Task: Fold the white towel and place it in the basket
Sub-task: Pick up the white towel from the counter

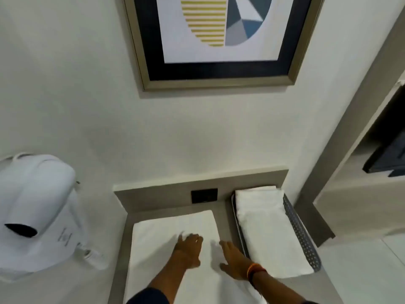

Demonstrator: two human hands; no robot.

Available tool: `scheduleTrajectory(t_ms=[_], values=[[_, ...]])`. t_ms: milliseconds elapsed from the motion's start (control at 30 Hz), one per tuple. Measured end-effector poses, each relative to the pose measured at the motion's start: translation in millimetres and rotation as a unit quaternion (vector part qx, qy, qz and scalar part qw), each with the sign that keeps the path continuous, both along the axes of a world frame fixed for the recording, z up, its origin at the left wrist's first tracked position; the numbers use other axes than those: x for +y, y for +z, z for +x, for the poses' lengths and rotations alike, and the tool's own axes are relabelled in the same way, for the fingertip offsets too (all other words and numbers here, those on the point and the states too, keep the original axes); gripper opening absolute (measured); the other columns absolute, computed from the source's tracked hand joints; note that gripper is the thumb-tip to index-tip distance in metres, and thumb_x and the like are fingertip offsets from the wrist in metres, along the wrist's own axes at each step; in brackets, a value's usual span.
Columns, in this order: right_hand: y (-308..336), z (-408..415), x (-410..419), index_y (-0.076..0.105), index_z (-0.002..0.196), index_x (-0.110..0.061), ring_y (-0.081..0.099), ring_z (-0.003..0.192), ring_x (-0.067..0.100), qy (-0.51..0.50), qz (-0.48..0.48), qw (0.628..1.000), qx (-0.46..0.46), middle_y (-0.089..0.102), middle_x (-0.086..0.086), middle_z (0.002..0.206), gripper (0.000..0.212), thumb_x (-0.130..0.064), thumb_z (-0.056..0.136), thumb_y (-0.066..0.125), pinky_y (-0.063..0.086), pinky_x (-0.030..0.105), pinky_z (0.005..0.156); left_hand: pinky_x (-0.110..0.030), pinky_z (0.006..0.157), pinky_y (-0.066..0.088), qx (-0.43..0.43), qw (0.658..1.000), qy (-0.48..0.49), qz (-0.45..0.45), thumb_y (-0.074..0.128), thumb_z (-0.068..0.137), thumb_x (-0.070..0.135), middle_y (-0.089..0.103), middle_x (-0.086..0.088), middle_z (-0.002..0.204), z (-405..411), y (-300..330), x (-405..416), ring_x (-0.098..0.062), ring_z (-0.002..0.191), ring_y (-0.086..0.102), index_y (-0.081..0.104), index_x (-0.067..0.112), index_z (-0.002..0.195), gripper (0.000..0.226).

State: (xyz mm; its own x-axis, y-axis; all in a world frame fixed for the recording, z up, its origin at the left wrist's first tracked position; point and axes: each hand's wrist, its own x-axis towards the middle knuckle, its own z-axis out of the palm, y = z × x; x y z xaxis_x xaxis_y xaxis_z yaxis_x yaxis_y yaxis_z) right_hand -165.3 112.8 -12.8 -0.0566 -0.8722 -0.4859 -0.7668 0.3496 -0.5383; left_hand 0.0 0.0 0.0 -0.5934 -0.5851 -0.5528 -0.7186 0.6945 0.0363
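On the tabletop [221, 210] the white towel [173, 229] runs near to far; both hands lie flat on it, fingers [192, 238] apart, the right hand [233, 262] nearer the basket [306, 240] just right

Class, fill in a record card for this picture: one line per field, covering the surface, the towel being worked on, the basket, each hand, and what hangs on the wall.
surface: grey counter against a white wall
towel: white towel lying flat on the counter
basket: grey perforated basket right of the towel, already holding a folded white towel
left hand: left hand flat on the towel, palm down
right hand: right hand flat on the towel near its right edge, band at the wrist
wall: framed picture above; dark socket plate on the upstand
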Motion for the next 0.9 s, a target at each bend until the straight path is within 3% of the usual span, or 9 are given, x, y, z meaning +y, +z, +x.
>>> scheduleTrajectory(t_ms=[67, 167, 300, 367, 500, 633, 767, 833, 900], values=[[-22.4, 3.2, 4.5, 0.004, 0.160, -0.007, 0.022, 0.152, 0.033, -0.017, 0.059, 0.998, -0.005, 0.013, 0.015, 0.167, 0.095, -0.032, 0.094, 0.066, 0.024, 0.043, 0.125, -0.049, 0.128, 0.011, -0.016, 0.999, 0.016, 0.049, 0.059, 0.097, 0.032, 0.003, -0.008, 0.171, -3.1, -19.7, 5.9, -0.027, 0.158, 0.004, 0.007, 0.014, 0.161, 0.084], [-47.3, 7.4, 10.5, 0.003, 0.161, -0.014, 0.019, 0.153, 0.032, -0.023, 0.055, 0.997, 0.046, 0.012, 0.011, 0.168, 0.104, -0.045, 0.087, 0.069, 0.024, 0.046, 0.125, -0.050, 0.124, 0.024, -0.010, 1.000, 0.013, 0.013, 0.060, 0.097, 0.030, 0.009, -0.011, 0.169, -8.4, -38.6, 11.4, -0.033, 0.156, 0.010, 0.014, 0.013, 0.160, 0.080], [-51.6, 10.1, 0.6, 0.013, 0.159, -0.014, 0.037, 0.142, 0.036, -0.035, 0.026, 0.995, 0.089, 0.033, 0.015, 0.158, 0.108, -0.046, 0.077, 0.076, 0.035, 0.045, 0.118, -0.059, 0.126, 0.011, 0.005, 0.994, -0.094, -0.056, 0.061, 0.097, 0.036, 0.013, -0.010, 0.169, -17.2, -49.3, 5.4, -0.033, 0.157, 0.010, 0.016, 0.018, 0.160, 0.080], [-45.8, 4.8, -5.3, 0.022, 0.156, -0.014, 0.052, 0.132, 0.035, -0.070, 0.052, 0.995, 0.039, 0.049, 0.016, 0.147, 0.102, -0.033, 0.075, 0.081, 0.045, 0.040, 0.110, -0.063, 0.124, 0.002, -0.004, 0.987, -0.152, -0.059, 0.065, 0.094, 0.037, 0.026, -0.010, 0.166, -21.8, -48.3, 1.2, -0.032, 0.155, 0.020, 0.024, 0.017, 0.158, 0.079], [-30.4, -4.0, -1.7, 0.051, 0.142, -0.015, 0.064, 0.105, 0.018, -0.045, 0.067, 0.997, -0.022, 0.068, 0.008, 0.127, 0.072, -0.016, 0.075, 0.078, 0.055, 0.028, 0.093, -0.060, 0.125, 0.004, -0.039, 0.978, -0.193, -0.061, 0.071, 0.087, 0.043, 0.056, -0.012, 0.146, -26.0, -33.0, -11.8, -0.032, 0.137, 0.049, 0.047, 0.015, 0.143, 0.067], [-14.7, -8.5, 12.9, 0.055, 0.139, -0.013, 0.062, 0.117, 0.023, 0.023, 0.076, 0.996, -0.050, 0.065, 0.008, 0.134, 0.066, -0.010, 0.077, 0.076, 0.052, 0.032, 0.102, -0.051, 0.125, 0.014, -0.064, 0.988, -0.141, -0.013, 0.073, 0.087, 0.038, 0.062, -0.011, 0.139, -5.2, -1.3, -36.7, -0.028, 0.133, 0.053, 0.059, 0.012, 0.131, 0.054], [17.4, -31.0, 13.2, 0.035, 0.154, -0.021, 0.056, 0.129, 0.028, 0.108, 0.106, 0.988, 0.024, 0.058, 0.012, 0.142, 0.085, -0.018, 0.081, 0.078, 0.042, 0.025, 0.100, -0.043, 0.113, 0.040, -0.074, 0.996, -0.046, 0.025, 0.077, 0.084, 0.039, 0.057, -0.011, 0.141, 20.4, 55.1, -59.7, -0.030, 0.127, 0.057, 0.052, 0.011, 0.137, 0.064], [44.3, -45.2, -2.8, 0.043, 0.150, -0.016, 0.057, 0.126, 0.030, 0.113, 0.093, 0.988, 0.057, 0.059, 0.016, 0.138, 0.075, -0.026, 0.084, 0.078, 0.041, 0.023, 0.094, -0.044, 0.110, 0.045, -0.075, 0.997, -0.008, 0.035, 0.078, 0.085, 0.034, 0.054, -0.014, 0.145, 31.2, 87.7, -70.8, -0.032, 0.129, 0.056, 0.050, 0.007, 0.140, 0.067], [83.3, -53.7, -26.5, 0.060, 0.133, -0.010, 0.059, 0.121, 0.031, 0.120, 0.057, 0.986, 0.102, 0.064, 0.017, 0.130, 0.055, -0.030, 0.084, 0.078, 0.041, 0.023, 0.086, -0.045, 0.116, 0.040, -0.063, 0.997, 0.036, 0.028, 0.078, 0.087, 0.028, 0.046, -0.015, 0.153, 43.7, 130.8, -79.7, -0.034, 0.138, 0.048, 0.043, 0.005, 0.148, 0.074]])
